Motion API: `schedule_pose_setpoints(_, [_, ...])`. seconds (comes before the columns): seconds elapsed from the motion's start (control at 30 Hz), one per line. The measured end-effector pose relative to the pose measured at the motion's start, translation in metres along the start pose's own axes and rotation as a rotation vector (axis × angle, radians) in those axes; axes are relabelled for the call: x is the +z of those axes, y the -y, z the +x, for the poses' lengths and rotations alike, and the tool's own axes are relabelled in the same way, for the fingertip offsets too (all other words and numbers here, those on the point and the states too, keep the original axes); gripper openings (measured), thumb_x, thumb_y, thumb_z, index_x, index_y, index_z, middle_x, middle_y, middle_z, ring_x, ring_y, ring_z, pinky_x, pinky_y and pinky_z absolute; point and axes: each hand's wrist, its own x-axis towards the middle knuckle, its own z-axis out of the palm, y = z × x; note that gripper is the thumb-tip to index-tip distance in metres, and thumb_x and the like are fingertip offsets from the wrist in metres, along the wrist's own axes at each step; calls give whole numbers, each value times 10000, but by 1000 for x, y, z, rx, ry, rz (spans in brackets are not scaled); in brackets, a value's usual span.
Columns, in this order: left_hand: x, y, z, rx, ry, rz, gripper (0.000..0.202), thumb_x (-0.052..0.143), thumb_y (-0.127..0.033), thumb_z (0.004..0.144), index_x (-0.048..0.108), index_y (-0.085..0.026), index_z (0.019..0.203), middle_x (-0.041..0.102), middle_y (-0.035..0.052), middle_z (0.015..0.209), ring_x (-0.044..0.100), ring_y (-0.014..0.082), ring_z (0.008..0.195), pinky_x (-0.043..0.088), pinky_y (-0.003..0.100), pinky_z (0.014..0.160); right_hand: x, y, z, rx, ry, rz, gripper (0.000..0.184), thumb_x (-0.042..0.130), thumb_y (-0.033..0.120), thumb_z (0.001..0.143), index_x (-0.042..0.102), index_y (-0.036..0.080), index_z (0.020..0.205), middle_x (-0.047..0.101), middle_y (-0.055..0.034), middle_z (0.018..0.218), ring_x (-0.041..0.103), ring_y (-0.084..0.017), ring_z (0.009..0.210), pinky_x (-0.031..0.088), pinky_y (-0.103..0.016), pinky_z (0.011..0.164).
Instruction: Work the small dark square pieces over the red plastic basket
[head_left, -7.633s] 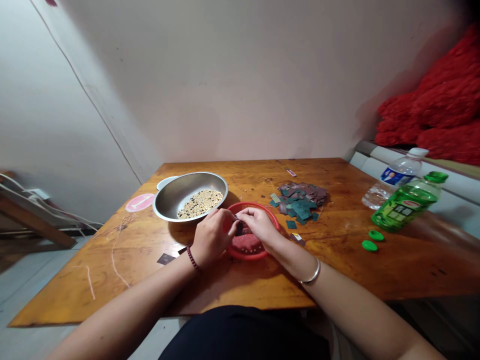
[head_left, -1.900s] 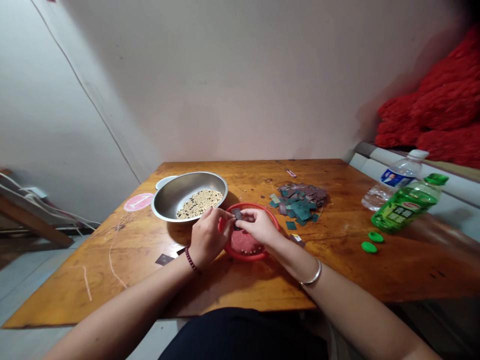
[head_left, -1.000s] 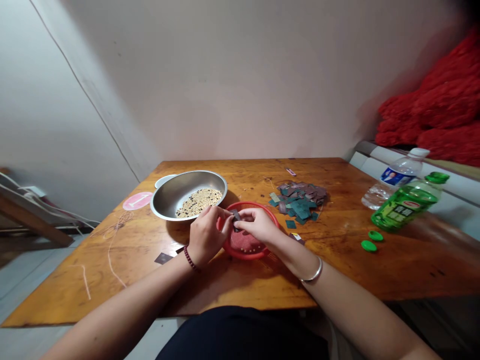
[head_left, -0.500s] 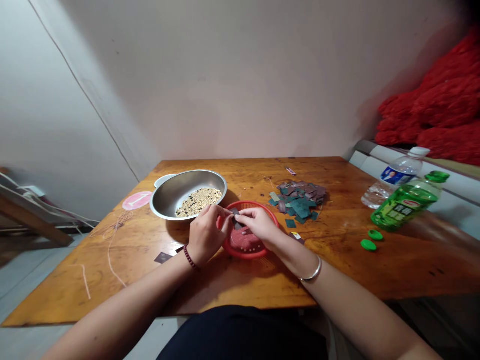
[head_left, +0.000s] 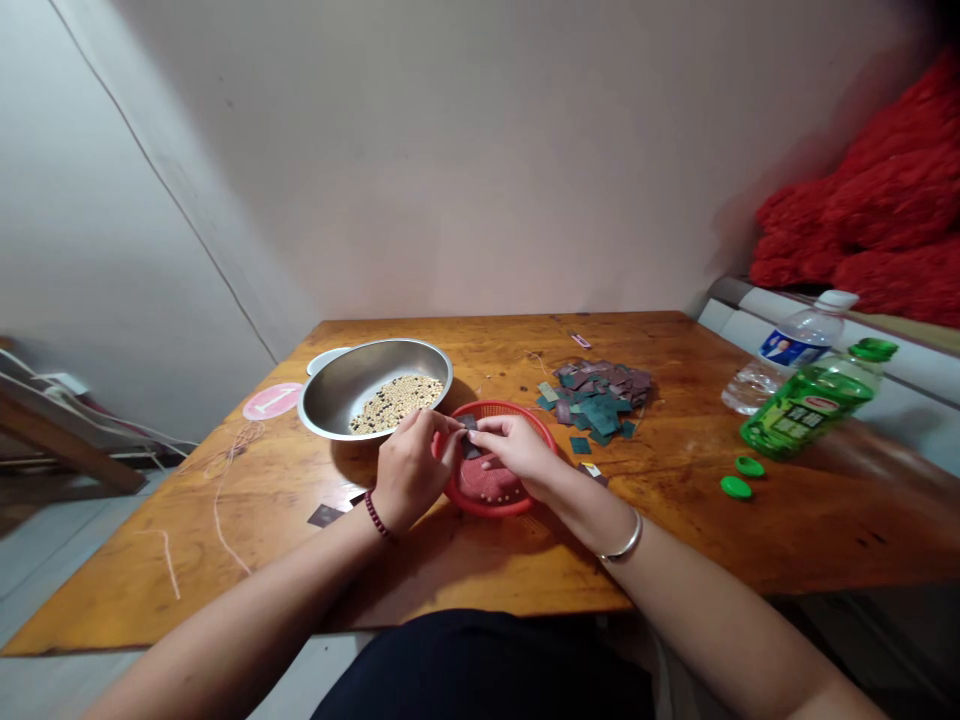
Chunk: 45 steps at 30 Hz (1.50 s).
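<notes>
Above a red plastic sieve basket (head_left: 493,508), my left hand (head_left: 416,460) and my right hand (head_left: 517,448) meet with bent, pinching fingers. Between them is a small dark square piece (head_left: 470,448), thin like sandpaper or cloth; whether anything smaller is pinched with it I cannot tell. Several small pale round pieces (head_left: 501,498) lie in the bottom of the basket. To the left, a tilted steel bowl (head_left: 322,400) holds many small round pieces (head_left: 397,400), pale mixed with black. A heap of thin brown and green squares (head_left: 604,392) lies right of the basket.
A clear bottle (head_left: 787,350) and a green-liquid bottle (head_left: 817,400) stand at the right, near two green caps (head_left: 736,487). A pink round disc (head_left: 271,402) and loose string (head_left: 219,510) lie at the left. Dark squares (head_left: 325,515) rest near my left wrist.
Almost nothing differs. The view has shifted very slightly, and both hands keep their pinch on the dark square piece over the basket.
</notes>
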Motion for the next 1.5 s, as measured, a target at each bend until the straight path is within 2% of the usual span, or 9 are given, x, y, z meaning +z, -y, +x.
schedule_pose_setpoints(0.23, [0,0,1,-52,-34,-7,135,611,-255,782,488,-201,779,647,-2,793,582,127,709,438,228,610,0,-2,1,-56,-7,-28,212,660,315,662,685,136,771,628,-25,728,534,-101,631,418,-208,520])
schedule_pose_setpoints(0.4, [1,1,0,-21,-28,19,113,612,-267,780,522,-200,797,636,2,766,583,128,707,438,231,609,0,-5,2,-70,-22,-32,229,646,330,654,688,129,757,627,-22,705,532,-107,624,414,-232,552])
schedule_pose_setpoints(0.57, [0,2,1,-78,-21,5,115,617,-257,768,520,-202,796,643,1,784,585,135,707,433,237,599,1,-6,2,-90,-34,-24,231,643,334,661,691,128,753,635,-26,695,543,-105,623,412,-233,573])
schedule_pose_setpoints(0.67, [0,1,0,-65,-12,7,109,615,-261,769,527,-204,799,638,2,771,586,136,717,431,235,596,1,-5,2,-84,-55,-8,239,642,330,658,696,134,785,648,-35,729,560,-117,648,421,-232,563])
schedule_pose_setpoints(1.1, [0,3,1,-104,-86,-89,206,628,-253,767,428,-211,785,673,-11,784,565,122,637,425,254,590,-2,0,1,-93,-45,17,256,663,364,647,701,133,751,642,-34,701,536,-99,605,408,-215,547])
schedule_pose_setpoints(1.23, [1,4,0,-42,-63,-64,185,627,-243,765,448,-208,798,663,-10,775,560,121,637,419,248,578,-1,1,0,-73,-14,15,240,656,338,648,710,139,770,638,-25,691,544,-97,619,408,-205,551])
schedule_pose_setpoints(1.5, [2,2,-2,-71,-38,-65,210,608,-235,768,400,-210,775,670,-1,799,545,115,608,424,263,587,0,0,-1,-78,-30,15,240,660,335,641,711,138,767,644,-31,692,553,-110,629,411,-215,553])
